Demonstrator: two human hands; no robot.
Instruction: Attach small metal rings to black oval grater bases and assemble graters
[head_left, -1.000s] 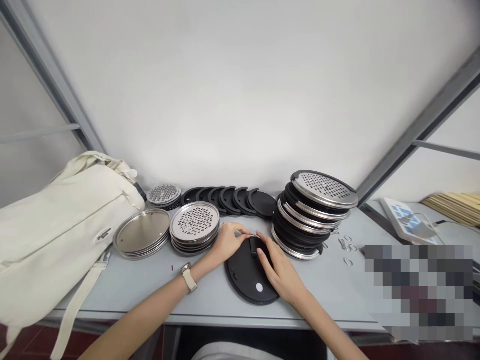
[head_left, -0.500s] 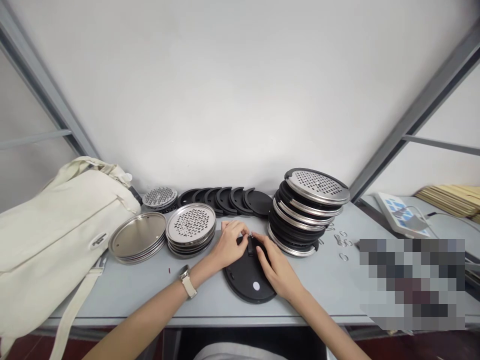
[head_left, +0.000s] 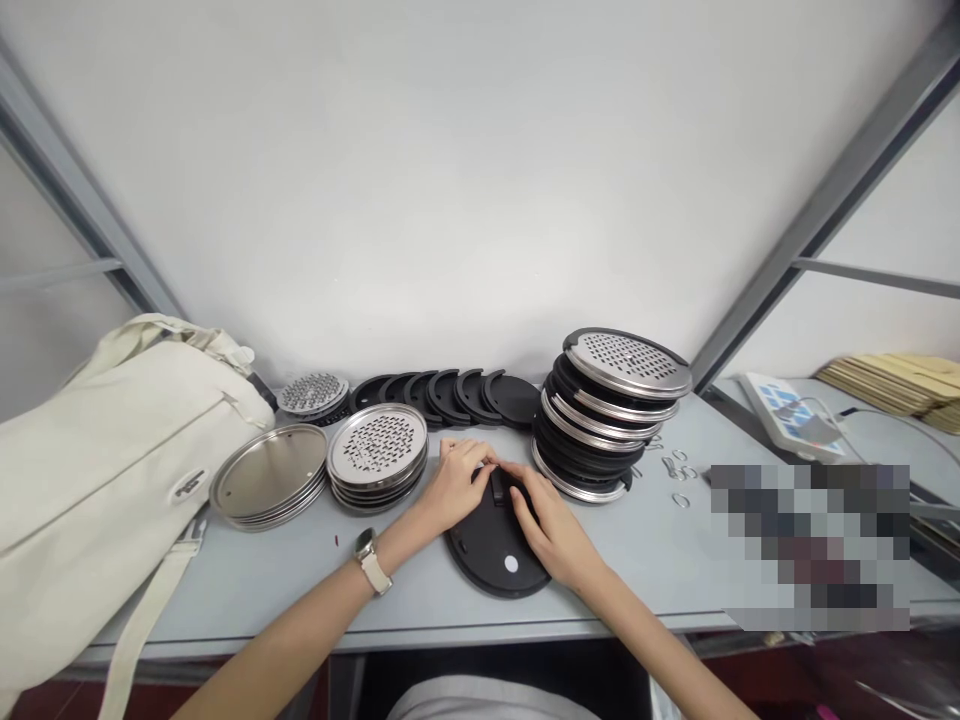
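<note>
A round black plastic base (head_left: 487, 555) with a white dot and a small raised tab lies on the table in front of me. My left hand (head_left: 459, 485) pinches at its far edge, beside the tab; whatever is between those fingertips is hidden. Lying over the base's right side, my right hand (head_left: 551, 520) grips its rim, with thumb on top and forefinger meeting the left fingertips. Small metal rings (head_left: 680, 500) are scattered to the right of the tall stack (head_left: 600, 440) of black bases and metal grater discs.
Plain metal plates (head_left: 270, 475) and grater discs (head_left: 379, 445) are stacked at left, with smaller graters (head_left: 313, 393) behind. Black bases (head_left: 514, 400) overlap along the wall. A cream bag (head_left: 135, 450) fills the left side. Right are a white-and-blue box (head_left: 795, 415) and brown sheets (head_left: 892, 385).
The view has shifted slightly. Both hands stay at the base's far edge, their fingertips closer together; a small shiny glint seen there before is now covered.
</note>
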